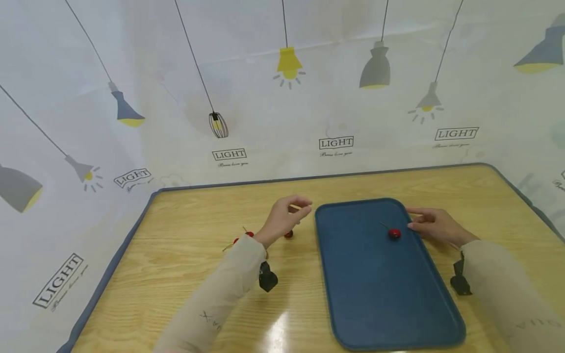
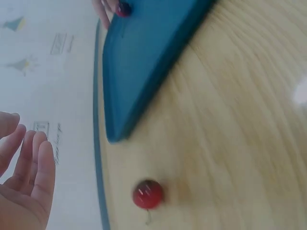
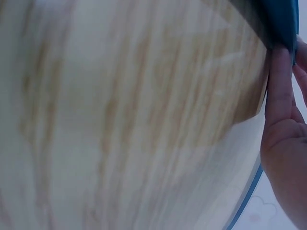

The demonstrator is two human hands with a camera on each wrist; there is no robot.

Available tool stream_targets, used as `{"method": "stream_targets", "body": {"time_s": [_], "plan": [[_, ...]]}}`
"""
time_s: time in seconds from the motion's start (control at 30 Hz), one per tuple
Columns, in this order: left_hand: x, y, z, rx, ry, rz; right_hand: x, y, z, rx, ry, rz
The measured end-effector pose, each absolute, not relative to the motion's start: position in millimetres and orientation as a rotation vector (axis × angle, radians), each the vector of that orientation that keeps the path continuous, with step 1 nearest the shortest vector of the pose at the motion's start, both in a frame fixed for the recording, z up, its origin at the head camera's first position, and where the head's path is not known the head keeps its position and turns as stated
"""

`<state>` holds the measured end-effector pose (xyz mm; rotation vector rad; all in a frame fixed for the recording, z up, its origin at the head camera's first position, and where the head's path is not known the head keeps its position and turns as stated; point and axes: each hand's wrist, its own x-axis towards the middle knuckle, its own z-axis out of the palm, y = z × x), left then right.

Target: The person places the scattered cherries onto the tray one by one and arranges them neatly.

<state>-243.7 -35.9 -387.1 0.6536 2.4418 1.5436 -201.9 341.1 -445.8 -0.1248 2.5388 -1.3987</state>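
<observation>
My left hand (image 1: 287,215) hovers over the table left of the blue tray (image 1: 375,289), its fingers loosely bent with nothing between them. Below it a red cherry (image 1: 289,234) lies on the wood; in the left wrist view this cherry (image 2: 148,194) shows its stem. Two more cherries (image 1: 249,234) lie partly behind my left wrist. On the tray, near its right rim, sits a single cherry (image 1: 394,234) with a stem. At that rim my right hand (image 1: 437,226) grips the edge; in the right wrist view the rim (image 3: 283,24) runs between its digits.
The wooden table (image 1: 176,274) has a dark blue border along its back and sides. Behind it hangs a pale cloth (image 1: 273,108) printed with lamps and the word LIGHT. A dark wrist camera (image 1: 267,277) is strapped under the left sleeve.
</observation>
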Motion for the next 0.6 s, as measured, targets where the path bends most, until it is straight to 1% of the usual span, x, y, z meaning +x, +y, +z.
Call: {"method": "stream_targets", "body": {"time_s": [0.23,0.6], "plan": [[-248.9,-62.8,-408.0,0.481,2.563,1.438,-200.3,342.5,-444.2,-0.122,2.537,-1.402],[-256.4,-78.0,-431.1,0.264,2.655,1.417,-201.5,341.8,-445.3,-0.122,2.524,-1.416]]}}
